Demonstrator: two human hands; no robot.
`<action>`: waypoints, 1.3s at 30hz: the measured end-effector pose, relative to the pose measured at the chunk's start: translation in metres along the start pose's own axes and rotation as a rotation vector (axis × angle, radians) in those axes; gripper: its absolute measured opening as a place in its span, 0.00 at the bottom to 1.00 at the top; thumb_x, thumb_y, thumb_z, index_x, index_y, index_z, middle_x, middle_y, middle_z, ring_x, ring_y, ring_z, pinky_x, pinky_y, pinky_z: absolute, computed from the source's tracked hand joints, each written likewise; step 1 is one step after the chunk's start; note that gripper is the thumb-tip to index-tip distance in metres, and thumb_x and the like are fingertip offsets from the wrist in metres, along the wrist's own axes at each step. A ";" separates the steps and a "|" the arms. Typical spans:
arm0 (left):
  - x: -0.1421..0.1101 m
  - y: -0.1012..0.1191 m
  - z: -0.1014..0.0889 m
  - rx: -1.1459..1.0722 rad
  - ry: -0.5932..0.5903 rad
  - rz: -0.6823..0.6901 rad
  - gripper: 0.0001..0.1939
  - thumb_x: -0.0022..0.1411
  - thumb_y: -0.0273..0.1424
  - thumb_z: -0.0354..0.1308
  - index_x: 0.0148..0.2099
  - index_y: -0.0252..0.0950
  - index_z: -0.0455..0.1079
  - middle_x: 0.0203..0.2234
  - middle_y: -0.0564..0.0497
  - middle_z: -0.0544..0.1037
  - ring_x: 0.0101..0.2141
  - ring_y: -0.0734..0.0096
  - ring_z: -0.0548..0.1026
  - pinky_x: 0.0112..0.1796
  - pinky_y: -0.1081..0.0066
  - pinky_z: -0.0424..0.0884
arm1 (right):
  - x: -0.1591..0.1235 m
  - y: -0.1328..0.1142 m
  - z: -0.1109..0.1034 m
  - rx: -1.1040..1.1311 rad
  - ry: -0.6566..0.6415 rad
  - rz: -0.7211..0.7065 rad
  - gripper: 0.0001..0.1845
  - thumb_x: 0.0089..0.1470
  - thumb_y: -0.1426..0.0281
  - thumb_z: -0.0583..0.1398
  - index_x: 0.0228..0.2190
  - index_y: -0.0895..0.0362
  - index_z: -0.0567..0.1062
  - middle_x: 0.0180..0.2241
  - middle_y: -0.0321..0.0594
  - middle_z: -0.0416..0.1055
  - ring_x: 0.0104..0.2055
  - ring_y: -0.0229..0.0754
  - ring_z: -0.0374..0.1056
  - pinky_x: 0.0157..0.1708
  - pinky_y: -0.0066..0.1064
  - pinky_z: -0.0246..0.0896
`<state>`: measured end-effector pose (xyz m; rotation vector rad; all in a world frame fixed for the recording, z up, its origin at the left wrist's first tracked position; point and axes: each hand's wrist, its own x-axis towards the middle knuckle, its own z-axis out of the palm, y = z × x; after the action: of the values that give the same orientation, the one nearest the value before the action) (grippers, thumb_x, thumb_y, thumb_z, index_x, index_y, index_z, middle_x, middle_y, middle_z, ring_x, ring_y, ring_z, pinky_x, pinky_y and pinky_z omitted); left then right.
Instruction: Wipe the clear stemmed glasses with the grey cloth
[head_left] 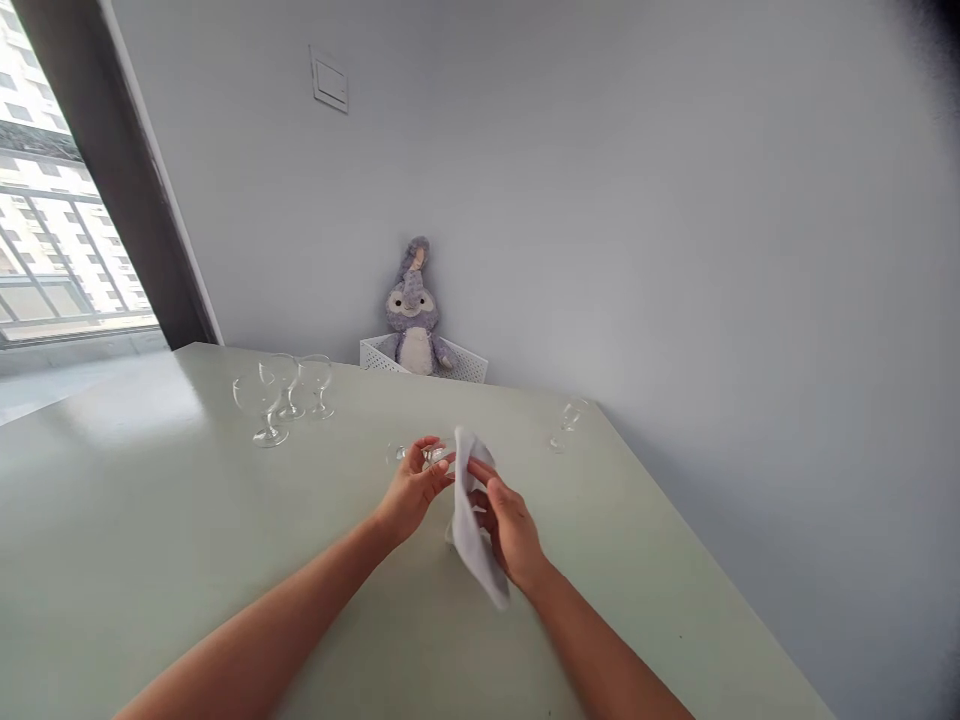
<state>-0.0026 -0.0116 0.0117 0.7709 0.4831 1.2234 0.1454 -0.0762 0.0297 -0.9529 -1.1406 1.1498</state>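
My left hand point(411, 490) is closed around a clear stemmed glass point(435, 453), held on its side above the table with its foot pointing left. A white cloth point(469, 530) hangs from my right hand point(514, 525), whose fingers are closed on it. The cloth lies against the rim end of the glass and covers that end, so I cannot tell whether any of it is inside the bowl. Part of my right fingers is hidden behind the cloth.
Several clear stemmed glasses stand on the pale table point(360, 600): a near-left glass point(268, 435) in a group at the left, and a lone glass point(568, 418) at the right. A plush toy point(415, 320) sits in a white basket point(472, 367) beyond the table's far edge, by the wall.
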 end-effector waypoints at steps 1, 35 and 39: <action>-0.003 -0.001 0.004 0.007 -0.023 -0.005 0.17 0.51 0.27 0.61 0.42 0.41 0.62 0.39 0.53 0.68 0.44 0.68 0.70 0.41 0.68 0.69 | -0.001 -0.001 0.003 -0.024 -0.090 0.008 0.19 0.54 0.59 0.52 0.44 0.52 0.69 0.37 0.39 0.68 0.29 0.37 0.64 0.24 0.27 0.60; -0.019 0.003 0.019 0.502 -0.205 0.060 0.21 0.52 0.32 0.59 0.50 0.39 0.68 0.40 0.46 0.73 0.43 0.62 0.69 0.44 0.67 0.65 | -0.002 0.020 -0.007 0.266 -0.145 0.240 0.14 0.46 0.61 0.61 0.33 0.56 0.73 0.25 0.37 0.69 0.25 0.38 0.65 0.25 0.30 0.61; -0.014 0.002 0.014 0.477 -0.126 -0.132 0.21 0.55 0.40 0.54 0.50 0.36 0.66 0.28 0.49 0.75 0.31 0.65 0.73 0.35 0.65 0.70 | -0.008 0.023 -0.004 -0.201 -0.151 0.040 0.10 0.44 0.62 0.62 0.30 0.54 0.76 0.26 0.38 0.70 0.31 0.43 0.65 0.33 0.33 0.61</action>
<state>0.0019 -0.0281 0.0214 1.1935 0.7225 0.9379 0.1448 -0.0801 0.0053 -1.0593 -1.3847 1.1707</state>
